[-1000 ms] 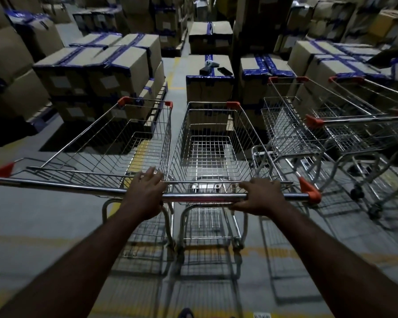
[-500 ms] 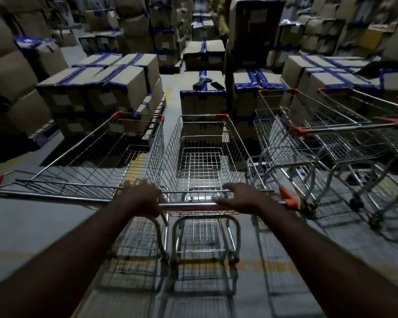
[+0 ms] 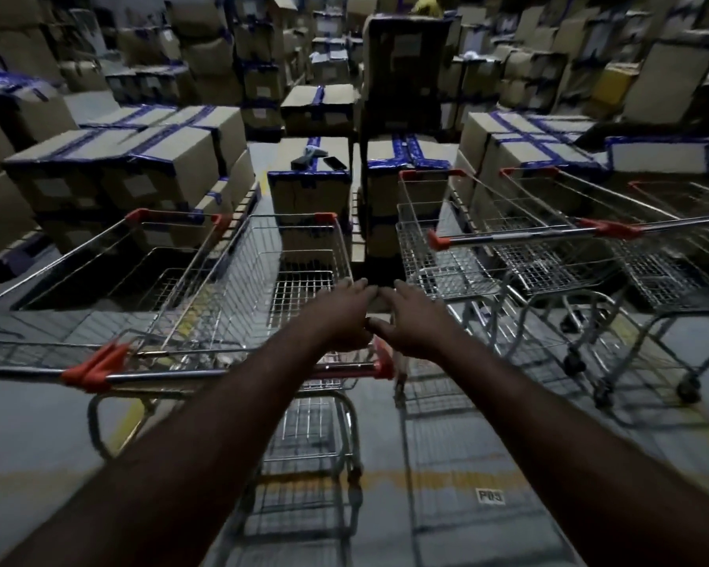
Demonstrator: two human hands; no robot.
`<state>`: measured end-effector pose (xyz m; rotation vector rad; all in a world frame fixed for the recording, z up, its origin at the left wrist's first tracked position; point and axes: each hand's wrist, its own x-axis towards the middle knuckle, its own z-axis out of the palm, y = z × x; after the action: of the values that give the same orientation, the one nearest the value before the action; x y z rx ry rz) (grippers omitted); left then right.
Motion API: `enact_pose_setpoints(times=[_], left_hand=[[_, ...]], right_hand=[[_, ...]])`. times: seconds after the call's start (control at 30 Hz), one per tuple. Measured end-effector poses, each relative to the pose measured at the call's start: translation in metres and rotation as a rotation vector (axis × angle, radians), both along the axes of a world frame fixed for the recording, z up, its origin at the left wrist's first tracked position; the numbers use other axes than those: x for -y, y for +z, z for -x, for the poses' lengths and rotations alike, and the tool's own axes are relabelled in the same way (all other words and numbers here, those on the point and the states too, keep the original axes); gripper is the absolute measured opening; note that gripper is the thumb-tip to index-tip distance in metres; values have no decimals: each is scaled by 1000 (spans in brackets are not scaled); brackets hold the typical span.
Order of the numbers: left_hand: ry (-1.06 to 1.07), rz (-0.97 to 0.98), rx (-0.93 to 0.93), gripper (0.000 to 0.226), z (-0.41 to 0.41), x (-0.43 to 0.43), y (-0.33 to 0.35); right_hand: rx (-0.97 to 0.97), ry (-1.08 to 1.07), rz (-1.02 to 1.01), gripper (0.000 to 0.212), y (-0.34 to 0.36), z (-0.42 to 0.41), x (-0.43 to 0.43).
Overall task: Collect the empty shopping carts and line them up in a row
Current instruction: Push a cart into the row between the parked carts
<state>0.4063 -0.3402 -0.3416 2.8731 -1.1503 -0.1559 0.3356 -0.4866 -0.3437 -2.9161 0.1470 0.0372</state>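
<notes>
An empty wire cart (image 3: 258, 255) with orange corner caps stands in front of me, its handle bar (image 3: 230, 375) crossing below my wrists. Its left handle end sits against that of a second empty cart (image 3: 99, 280) beside it on the left. My left hand (image 3: 338, 317) and my right hand (image 3: 412, 321) reach past the handle, side by side over the cart's rear right corner, fingers stretched forward. Neither hand grips the bar. More empty carts stand to the right: a near one (image 3: 439, 255) and one behind it (image 3: 565, 247).
Stacks of taped cardboard boxes (image 3: 148, 165) fill the space ahead and on both sides. One box (image 3: 310, 186) directly ahead carries a scanner and a phone. Another cart (image 3: 688, 210) is at the far right. A yellow line and a floor label (image 3: 490, 496) mark the grey floor.
Both hands have come off the handle bar and moved forward and together toward its right end. The cart now sits further left, flush beside the left cart.
</notes>
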Motion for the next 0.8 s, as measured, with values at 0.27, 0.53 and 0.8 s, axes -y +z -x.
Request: enact_pose_setpoints(times=[0.27,0.53,0.8], left_hand=[[-90,-38,21,79,-3,113,34],[-186,-17,30,73,-65,243,33],[-79,9,-88,62,-152,355,-13]], right_hand=[[61,-188,14,78,32,41,135],[47,-300,65,81,46,33,260],[-36,-281,116,80,27,-31,377]])
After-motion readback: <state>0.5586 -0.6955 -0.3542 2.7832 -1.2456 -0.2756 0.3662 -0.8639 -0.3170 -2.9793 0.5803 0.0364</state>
